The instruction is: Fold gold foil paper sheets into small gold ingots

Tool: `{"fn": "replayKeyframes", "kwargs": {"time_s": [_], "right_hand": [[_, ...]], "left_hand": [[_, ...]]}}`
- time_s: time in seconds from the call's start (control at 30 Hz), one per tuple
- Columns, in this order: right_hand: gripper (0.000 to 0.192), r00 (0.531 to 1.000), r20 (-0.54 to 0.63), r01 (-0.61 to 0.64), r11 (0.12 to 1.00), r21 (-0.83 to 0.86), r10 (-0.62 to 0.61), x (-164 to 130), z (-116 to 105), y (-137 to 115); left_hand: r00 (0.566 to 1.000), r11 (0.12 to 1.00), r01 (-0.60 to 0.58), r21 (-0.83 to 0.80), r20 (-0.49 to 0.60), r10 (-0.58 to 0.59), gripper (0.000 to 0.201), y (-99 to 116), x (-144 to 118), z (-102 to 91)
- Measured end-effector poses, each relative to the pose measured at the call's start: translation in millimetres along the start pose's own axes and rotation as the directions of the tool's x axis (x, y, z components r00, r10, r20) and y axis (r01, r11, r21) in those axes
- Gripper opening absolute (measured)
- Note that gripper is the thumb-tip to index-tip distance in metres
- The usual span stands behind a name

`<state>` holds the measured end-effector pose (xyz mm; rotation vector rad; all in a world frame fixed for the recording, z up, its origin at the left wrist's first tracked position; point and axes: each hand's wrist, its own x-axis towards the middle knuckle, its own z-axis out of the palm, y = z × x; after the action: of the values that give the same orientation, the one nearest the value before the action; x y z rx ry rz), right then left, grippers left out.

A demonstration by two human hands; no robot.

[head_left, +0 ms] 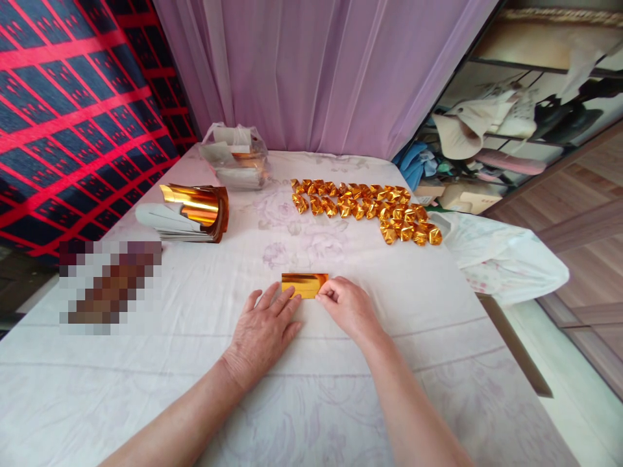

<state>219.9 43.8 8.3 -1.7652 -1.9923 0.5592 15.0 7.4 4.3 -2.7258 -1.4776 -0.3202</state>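
Observation:
A small folded strip of gold foil paper [304, 283] lies on the white cloth-covered table [195, 389] just in front of me. My left hand [263, 331] rests flat, its fingertips pressing the strip's lower left edge. My right hand [345, 306] has its fingers curled and pinches the strip's right end against the table.
Several folded gold paper pieces [365, 207] lie in rows at the back right. A curled stack of gold foil sheets [195, 211] sits at the left, a plastic bag of paper [238, 159] behind it. A white bag [501, 256] hangs off the right edge. A blurred patch [109, 285] is at the left.

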Motion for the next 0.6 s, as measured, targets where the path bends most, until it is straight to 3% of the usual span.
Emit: {"fn": "replayKeyframes", "kwargs": {"time_s": [0.23, 0.6], "right_hand": [[0.017, 0.985, -0.161, 0.027, 0.984, -0.175, -0.056, -3.0, 14.2, -8.6], [0.012, 1.0, -0.008, -0.029, 1.0, 0.006, 0.029, 1.4, 4.5, -1.3]], "left_hand": [[1.0, 1.0, 0.02, -0.009, -0.014, -0.021, 0.037, 3.0, 2.0, -2.2], [1.0, 1.0, 0.019, -0.003, -0.023, -0.019, 0.033, -3.8, 1.1, -5.6]]}}
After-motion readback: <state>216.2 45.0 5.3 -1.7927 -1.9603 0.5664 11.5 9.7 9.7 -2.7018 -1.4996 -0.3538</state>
